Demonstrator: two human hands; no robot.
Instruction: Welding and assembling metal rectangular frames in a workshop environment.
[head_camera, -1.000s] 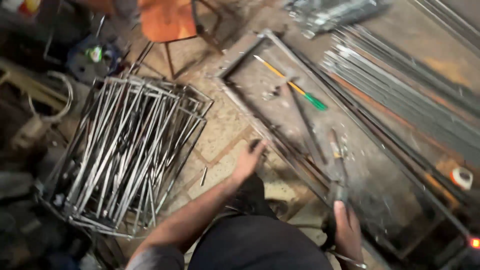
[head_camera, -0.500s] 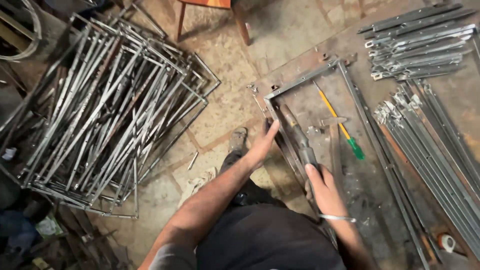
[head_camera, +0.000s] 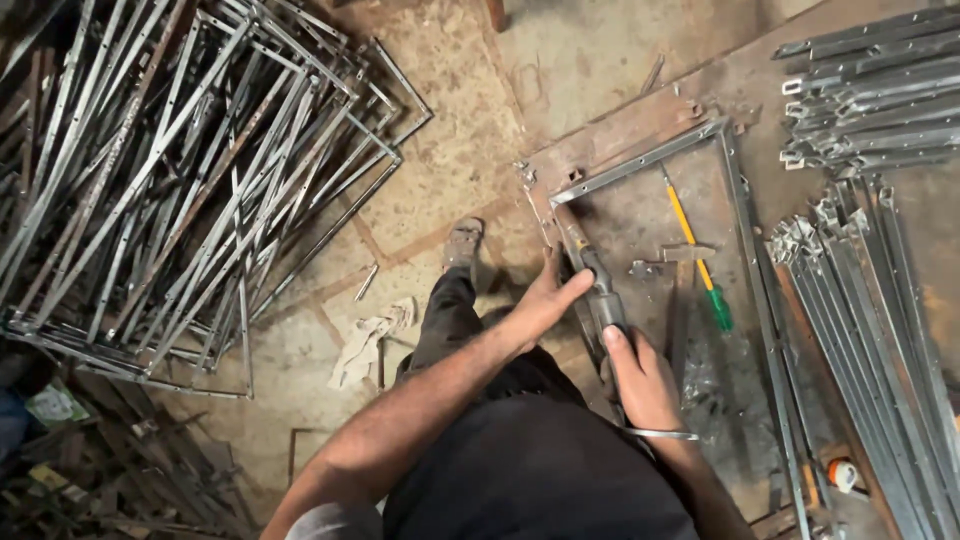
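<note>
A rectangular metal frame lies flat on a rusty work plate. My left hand presses on the frame's near left bar, fingers spread. My right hand, a bangle on its wrist, grips the grey handle of a tool whose head points up along that same bar toward the corner. A screwdriver with a yellow shaft and green handle lies inside the frame, next to a small metal bracket.
A big pile of welded metal frames covers the floor at left. Bundles of metal strips lie at right. A white rag and my foot are on the stone floor. A tape roll sits at lower right.
The view has swung left and closer. My left hand has settled onto the frame bar, and my right hand has brought the tool up along it.
</note>
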